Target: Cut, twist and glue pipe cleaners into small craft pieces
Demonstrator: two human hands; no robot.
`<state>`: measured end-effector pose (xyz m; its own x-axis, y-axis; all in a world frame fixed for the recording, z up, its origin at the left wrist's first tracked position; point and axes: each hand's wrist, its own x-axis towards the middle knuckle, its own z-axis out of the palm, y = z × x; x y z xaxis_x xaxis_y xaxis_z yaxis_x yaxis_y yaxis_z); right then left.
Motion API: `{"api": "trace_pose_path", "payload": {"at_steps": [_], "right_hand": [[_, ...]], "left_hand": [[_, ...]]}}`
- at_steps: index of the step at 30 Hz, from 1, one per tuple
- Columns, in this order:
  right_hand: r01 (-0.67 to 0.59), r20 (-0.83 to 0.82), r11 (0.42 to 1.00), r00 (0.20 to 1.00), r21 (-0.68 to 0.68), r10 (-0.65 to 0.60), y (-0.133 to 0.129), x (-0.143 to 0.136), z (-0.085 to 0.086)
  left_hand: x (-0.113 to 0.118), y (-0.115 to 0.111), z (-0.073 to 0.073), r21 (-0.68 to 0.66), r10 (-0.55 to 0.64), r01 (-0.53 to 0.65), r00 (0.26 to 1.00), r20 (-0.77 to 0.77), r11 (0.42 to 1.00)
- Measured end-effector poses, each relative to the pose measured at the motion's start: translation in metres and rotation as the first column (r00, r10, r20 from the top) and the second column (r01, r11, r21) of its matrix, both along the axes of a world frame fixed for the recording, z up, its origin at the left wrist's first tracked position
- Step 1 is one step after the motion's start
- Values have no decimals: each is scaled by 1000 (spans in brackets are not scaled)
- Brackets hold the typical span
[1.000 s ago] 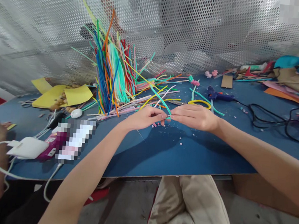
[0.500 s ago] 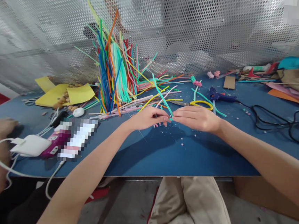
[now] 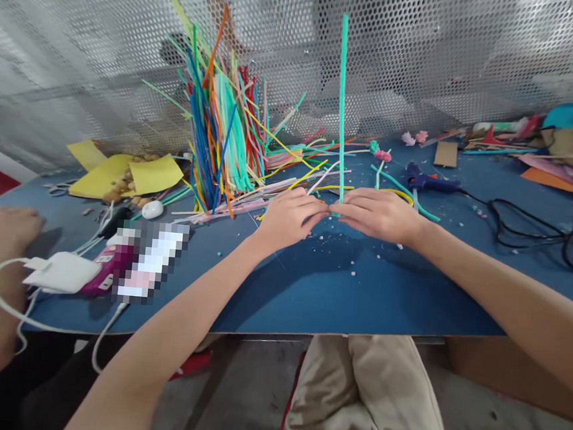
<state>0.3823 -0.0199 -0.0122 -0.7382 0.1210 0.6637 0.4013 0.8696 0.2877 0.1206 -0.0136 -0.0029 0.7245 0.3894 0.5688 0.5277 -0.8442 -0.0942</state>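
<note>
A turquoise-green pipe cleaner (image 3: 343,106) rises nearly upright between my hands, its lower end at my fingertips. My left hand (image 3: 292,217) is closed in a pinch at that lower end, thumb beneath the fingers. From the other side my right hand (image 3: 381,215) pinches it too, fingers pressed together. The fingertips almost meet and hide most of the gripped end. Behind my right hand the yellow handle of a pair of scissors (image 3: 409,198) shows in part. A white pipe cleaner (image 3: 323,177) lies just beyond my hands.
A thick bundle of coloured pipe cleaners (image 3: 220,142) stands behind to the left. A blue glue gun (image 3: 432,182) with a black cord lies to the right. A phone (image 3: 154,264), a white charger (image 3: 63,272) and another person's hand (image 3: 7,231) are at the left.
The turquoise-green pipe cleaner has swung from leaning left to nearly upright and shows longer. My hands have shifted slightly up, and the left hand's fingers now cover more of the pinch.
</note>
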Motion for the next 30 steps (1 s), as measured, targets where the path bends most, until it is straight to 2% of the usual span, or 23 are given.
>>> {"api": "trace_pose_path", "payload": {"at_steps": [3,10,13,17,20,23,30], "right_hand": [[47,-31,999,998,7,-47,0,2,1],[4,-146,997,989,-75,-15,-3,2,-1],[-37,-195,991,981,-129,11,-4,-2,-3],[-103,-239,986,969,-133,69,-7,-6,-4],[-90,-232,987,971,-136,56,-9,-7,-1],[-65,-237,988,971,-143,30,-11,-7,1],[-118,-342,980,938,-158,58,-25,-16,6]], "left_hand": [[1,-1,-1,56,1,-3,999,40,998],[2,-7,0,210,1,-26,993,119,977],[2,-9,-1,211,3,-34,989,146,977],[1,-13,-1,195,28,-55,990,138,979],[-1,-14,0,229,55,-81,992,117,970],[-2,-14,2,282,28,-62,992,124,957],[-5,-19,6,319,25,-76,987,161,945]]}}
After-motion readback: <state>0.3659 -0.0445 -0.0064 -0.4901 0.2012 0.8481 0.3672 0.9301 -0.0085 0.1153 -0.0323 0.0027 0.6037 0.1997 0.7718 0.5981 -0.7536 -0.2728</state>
